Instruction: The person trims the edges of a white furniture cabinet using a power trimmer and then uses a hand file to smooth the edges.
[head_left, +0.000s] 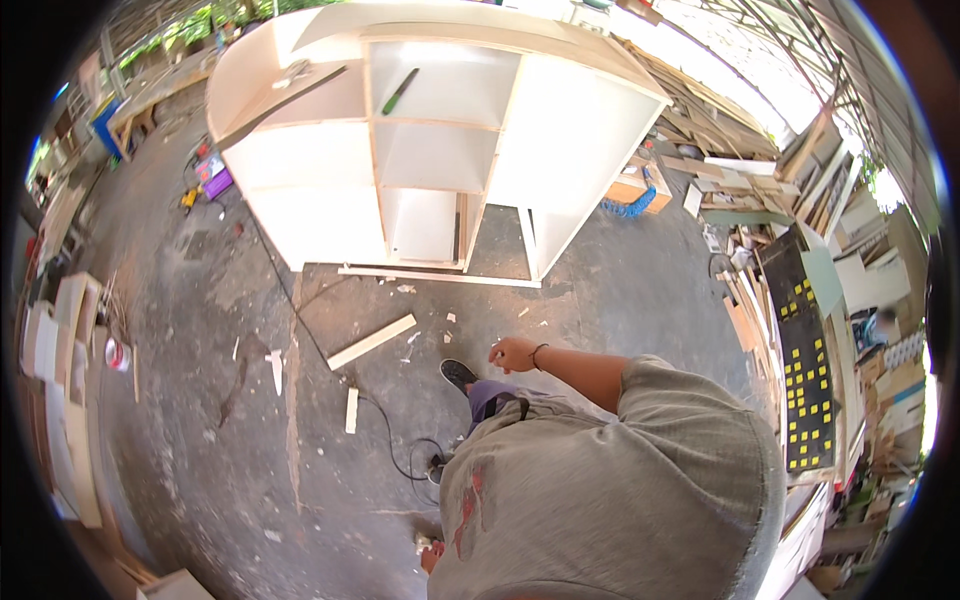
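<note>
My right hand (514, 354), a dark band at its wrist, hangs over the floor by my dark shoe (458, 375). Its fingers curl inward, and whatever they may hold is too small to make out. My left hand (432, 557) shows only in part at the lower edge of my shirt. It is closed round a small pale object (422, 543) whose kind I cannot tell. Ahead stands a large pale wooden cabinet (440, 155) with open compartments. A green-handled tool (401, 91) lies on it, and a long dark strip (285, 105) rests across its left part. Neither hand touches the cabinet.
A pale wood strip (371, 342) and a shorter block (352, 410) lie on the floor with scattered scraps. A dark cable (385, 425) runs past my feet. Stacked boards (740, 190) fill the right side. A blue coiled hose (630, 205) hangs beside the cabinet.
</note>
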